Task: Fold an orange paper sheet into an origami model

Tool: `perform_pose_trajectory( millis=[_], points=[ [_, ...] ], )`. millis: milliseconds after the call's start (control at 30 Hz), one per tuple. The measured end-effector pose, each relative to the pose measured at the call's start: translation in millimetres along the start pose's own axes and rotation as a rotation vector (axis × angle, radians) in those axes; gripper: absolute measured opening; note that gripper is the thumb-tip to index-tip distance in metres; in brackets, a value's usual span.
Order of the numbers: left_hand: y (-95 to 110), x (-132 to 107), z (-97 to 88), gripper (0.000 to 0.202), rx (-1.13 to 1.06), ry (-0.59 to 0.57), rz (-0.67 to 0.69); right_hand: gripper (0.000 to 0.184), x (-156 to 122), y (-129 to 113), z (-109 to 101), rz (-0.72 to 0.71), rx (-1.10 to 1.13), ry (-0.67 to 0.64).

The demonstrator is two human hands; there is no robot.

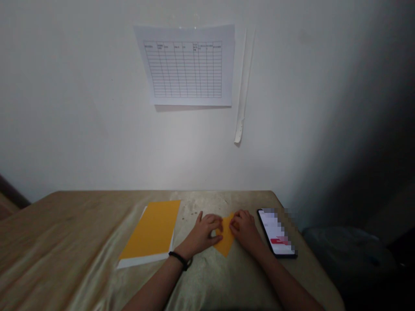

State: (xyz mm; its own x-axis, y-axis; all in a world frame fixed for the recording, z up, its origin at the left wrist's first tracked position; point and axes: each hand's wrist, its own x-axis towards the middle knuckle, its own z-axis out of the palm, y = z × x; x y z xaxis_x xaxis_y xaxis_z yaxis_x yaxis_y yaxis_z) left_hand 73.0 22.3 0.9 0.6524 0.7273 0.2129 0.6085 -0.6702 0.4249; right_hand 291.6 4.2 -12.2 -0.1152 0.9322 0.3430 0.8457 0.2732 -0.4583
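Note:
A small piece of folded yellow paper, pointed at its lower end, lies between my hands on the cloth-covered table. My left hand is at its left edge, thumb and fingers curled onto the paper, with one finger sticking up. At the upper right edge, my right hand pinches the same paper between bent fingers and thumb. The fingers partly cover the paper's upper corners, so its folds there are hidden. A black band circles my left wrist.
Left of my hands lies a stack of yellow sheets over white paper. A phone with its screen lit rests near the right edge of the table. A printed table sheet hangs on the wall, beside a peeling strip.

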Motion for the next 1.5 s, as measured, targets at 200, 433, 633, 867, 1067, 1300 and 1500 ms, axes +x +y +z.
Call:
perform_pose_trajectory(
  millis=[200,433,633,867,1067,1300,1500],
  points=[
    [2.1,-0.3,-0.8,0.035,0.066,-0.014,-0.016,0.007,-0.9,2.6,2.2,0.010,0.105,-0.031],
    [4.5,0.1,0.2,0.035,0.093,-0.012,-0.035,0.007,-1.1,-0.9,2.3,-0.003,0.100,-0.005],
    [1.2,1.4,1.2,0.034,0.071,-0.027,-0.047,0.009,4.3,-0.4,-0.5,0.075,0.031,0.047],
    [0.8,2.3,0.7,0.033,0.060,-0.040,-0.053,0.012,8.1,5.1,-0.8,0.138,-0.037,0.093],
    [0.8,2.3,0.8,0.034,0.058,-0.043,-0.049,0.016,6.8,4.2,-4.6,0.156,-0.102,0.107],
    [-0.3,2.0,2.5,0.035,0.057,-0.042,-0.056,0.019,7.4,5.0,-5.8,0.180,-0.149,0.111],
    [0.0,0.8,3.1,0.036,0.074,-0.036,-0.059,0.018,5.8,7.3,-6.0,0.173,-0.120,0.133]
  ],
)
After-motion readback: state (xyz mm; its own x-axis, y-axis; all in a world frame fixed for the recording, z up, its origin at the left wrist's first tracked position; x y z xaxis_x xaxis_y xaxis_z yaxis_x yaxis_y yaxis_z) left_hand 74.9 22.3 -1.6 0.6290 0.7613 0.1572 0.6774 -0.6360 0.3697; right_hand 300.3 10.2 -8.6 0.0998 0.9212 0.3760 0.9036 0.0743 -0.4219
